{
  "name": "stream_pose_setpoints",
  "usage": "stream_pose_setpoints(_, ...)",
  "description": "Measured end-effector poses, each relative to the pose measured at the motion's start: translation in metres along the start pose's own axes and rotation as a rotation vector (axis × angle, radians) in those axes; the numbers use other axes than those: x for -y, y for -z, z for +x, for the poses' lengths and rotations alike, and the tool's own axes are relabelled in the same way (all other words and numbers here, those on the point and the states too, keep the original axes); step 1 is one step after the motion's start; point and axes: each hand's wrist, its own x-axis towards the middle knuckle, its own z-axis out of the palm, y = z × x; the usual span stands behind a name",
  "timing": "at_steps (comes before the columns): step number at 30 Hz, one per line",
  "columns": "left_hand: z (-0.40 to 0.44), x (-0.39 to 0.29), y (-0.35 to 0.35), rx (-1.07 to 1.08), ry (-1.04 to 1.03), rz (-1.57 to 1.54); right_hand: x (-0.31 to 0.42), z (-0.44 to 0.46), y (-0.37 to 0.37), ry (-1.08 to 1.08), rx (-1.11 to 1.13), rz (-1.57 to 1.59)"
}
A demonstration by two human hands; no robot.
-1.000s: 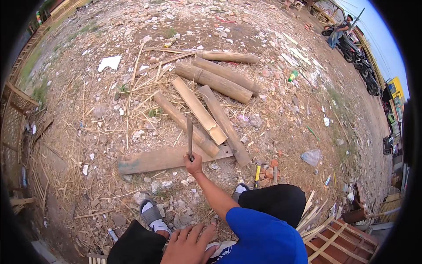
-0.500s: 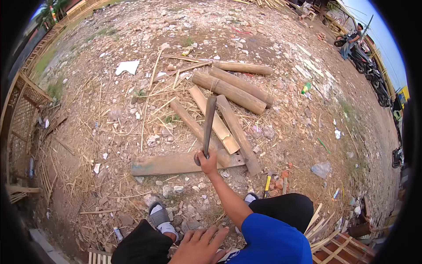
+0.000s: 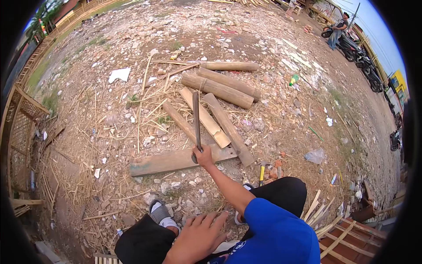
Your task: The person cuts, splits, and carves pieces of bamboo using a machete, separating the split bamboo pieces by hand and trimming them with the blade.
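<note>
My right hand (image 3: 202,156) grips a machete (image 3: 196,119), its long dark blade pointing up and away from me. Below that hand lies a flat wooden board (image 3: 171,162) on the ground. Split bamboo pieces (image 3: 204,119) rest with their near ends at the board, partly hidden behind the blade. My left hand (image 3: 198,237) hovers low over my lap, fingers extended and holding nothing. Beside my right knee lies a tool with a yellow and black handle (image 3: 262,173), its far part hidden.
Whole bamboo lengths (image 3: 220,90) lie beyond the split ones. Rubble, straw and a green bottle (image 3: 293,80) are strewn about. A woven bamboo panel (image 3: 20,119) stands at left. A person (image 3: 337,33) is by parked motorbikes (image 3: 358,57) at far right.
My view has shifted slightly, so the ground and bamboo appear further left and up. Both hands keep nearly the same pose, the machete still upright in my right hand.
</note>
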Motion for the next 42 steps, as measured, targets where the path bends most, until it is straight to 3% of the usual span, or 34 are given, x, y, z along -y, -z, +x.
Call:
stream_pose_setpoints(6, -0.007, -0.002, -0.001, -0.032, 0.001, 0.008, 0.129, 0.068, 0.019, 0.228, -0.02, 0.359)
stream_pose_setpoints(9, -0.01, 0.003, -0.001, -0.023, 0.05, 0.019, 0.138, 0.065, 0.014, 0.256, -0.116, 0.445)
stream_pose_setpoints(11, -0.01, 0.014, -0.012, -0.062, 0.052, 0.019, 0.102, 0.045, 0.01, 0.179, -0.132, 0.342)
stream_pose_setpoints(15, -0.01, 0.022, -0.016, -0.044, 0.097, 0.022, -0.081, -0.017, -0.001, -0.008, -0.096, 0.155)
stream_pose_setpoints(17, -0.009, 0.027, -0.014, -0.068, 0.075, 0.031, -0.077, -0.026, -0.007, -0.081, -0.142, 0.23)
stream_pose_setpoints(22, -0.003, 0.021, -0.025, -0.075, 0.016, 0.009, -0.09, -0.008, -0.003, 0.02, -0.197, 0.062)
stream_pose_setpoints(24, -0.005, 0.018, -0.026, -0.064, 0.048, 0.048, -0.071, 0.006, 0.001, 0.009, -0.151, -0.039)
stream_pose_setpoints(25, -0.007, 0.019, -0.027, -0.066, 0.052, 0.058, -0.051, 0.017, 0.001, 0.04, -0.121, 0.056)
stream_pose_setpoints(30, -0.011, 0.015, -0.03, -0.123, 0.067, 0.018, 0.127, 0.07, 0.009, 0.27, 0.014, 0.378)
stream_pose_setpoints(34, -0.011, 0.017, -0.022, -0.039, 0.135, -0.011, 0.154, 0.087, 0.008, 0.375, -0.024, 0.465)
stream_pose_setpoints(37, -0.012, 0.021, -0.014, -0.023, 0.166, -0.024, 0.083, 0.054, -0.009, 0.249, -0.046, 0.538)
stream_pose_setpoints(40, -0.009, 0.027, -0.006, -0.055, 0.103, -0.027, -0.086, -0.002, -0.031, 0.131, -0.034, 0.321)
stream_pose_setpoints(42, -0.006, 0.035, -0.01, -0.069, 0.101, 0.007, -0.082, -0.008, -0.037, 0.015, -0.08, 0.332)
